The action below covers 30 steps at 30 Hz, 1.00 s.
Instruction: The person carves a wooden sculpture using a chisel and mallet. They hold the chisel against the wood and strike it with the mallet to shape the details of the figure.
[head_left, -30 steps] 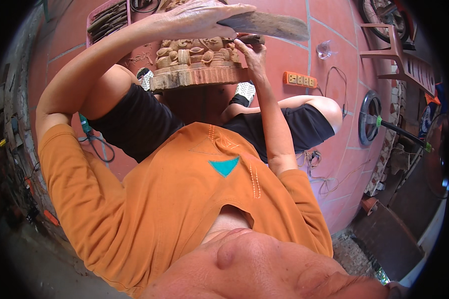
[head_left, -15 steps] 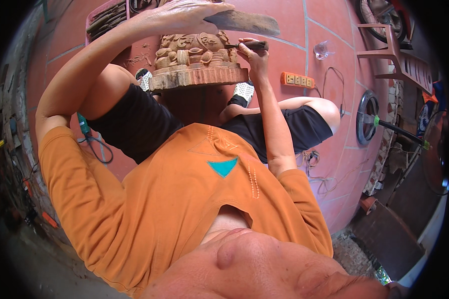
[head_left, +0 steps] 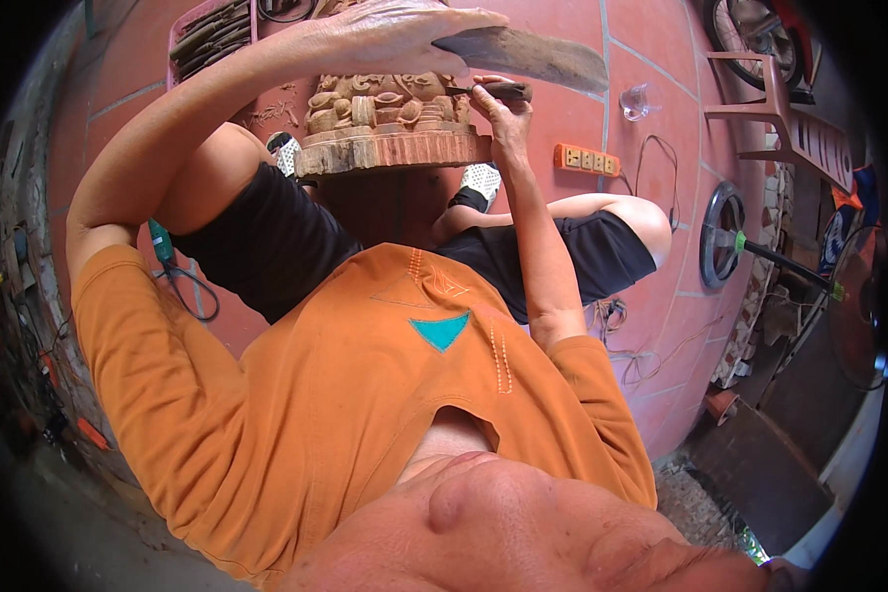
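My left hand (head_left: 390, 37) grips a flat wooden bat (head_left: 533, 57), its blade reaching to the right past my other hand. My right hand (head_left: 503, 116) is closed round the dark handle of a carving chisel (head_left: 508, 91). The chisel's thin tip points left at the right side of a carved wooden piece (head_left: 390, 116), which has rounded relief shapes above a thick, rough-edged base. In the picture the bat is just above the chisel handle; I cannot tell if they touch. The left hand and bat hide the carving's upper part.
Wood shavings (head_left: 274, 107) lie left of the carving, near a pink basket (head_left: 172, 49) of chisel-like tools. To the right are an orange power strip (head_left: 586, 160), a clear glass (head_left: 639, 102), a pink plastic chair (head_left: 760, 113) and a round-based stand (head_left: 722, 237). Cords run over the tiled floor.
My left hand has moved to the right and slightly down, carrying the bat further across above the chisel. My right hand and the chisel stay almost where they were.
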Motion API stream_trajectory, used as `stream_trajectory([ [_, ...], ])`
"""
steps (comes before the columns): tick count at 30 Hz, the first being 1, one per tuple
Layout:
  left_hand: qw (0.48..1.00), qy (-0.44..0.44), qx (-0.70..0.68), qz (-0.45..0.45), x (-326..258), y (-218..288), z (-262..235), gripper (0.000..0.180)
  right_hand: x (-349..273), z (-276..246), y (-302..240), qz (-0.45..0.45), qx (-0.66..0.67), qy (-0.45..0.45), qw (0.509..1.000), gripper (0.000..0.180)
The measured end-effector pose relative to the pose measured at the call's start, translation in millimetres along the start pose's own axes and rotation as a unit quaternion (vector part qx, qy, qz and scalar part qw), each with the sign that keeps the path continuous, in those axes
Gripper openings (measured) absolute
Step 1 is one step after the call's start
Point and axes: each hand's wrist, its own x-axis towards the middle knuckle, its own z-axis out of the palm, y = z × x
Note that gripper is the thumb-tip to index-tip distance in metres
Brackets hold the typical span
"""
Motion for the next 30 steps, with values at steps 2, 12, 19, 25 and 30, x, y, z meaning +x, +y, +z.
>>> stream_trajectory([
  [2, 1.0, 0.009, -0.001, 0.014, -2, -3, 4, 0.067, 0, 1, 0, 0.0, 0.002, 0.003, 1.0, 0.019],
  [12, 0.992, -0.052, 0.112, 0.01, 1, -23, 33, 0.065, 2, 2, 8, -0.019, -0.052, -0.008, 0.998, 0.018],
  [19, 1.0, 0.002, 0.004, 0.023, 9, -7, 23, 0.066, 1, -1, 8, -0.022, -0.034, -0.014, 0.999, 0.015],
  [25, 0.994, -0.086, 0.051, -0.042, 11, -6, 18, 0.067, -2, 7, 2, -0.026, -0.092, -0.012, 0.995, 0.013],
  [30, 0.998, -0.034, 0.049, -0.016, 4, -29, 13, 0.067, 3, 2, 1, -0.024, -0.047, -0.008, 0.999, 0.016],
])
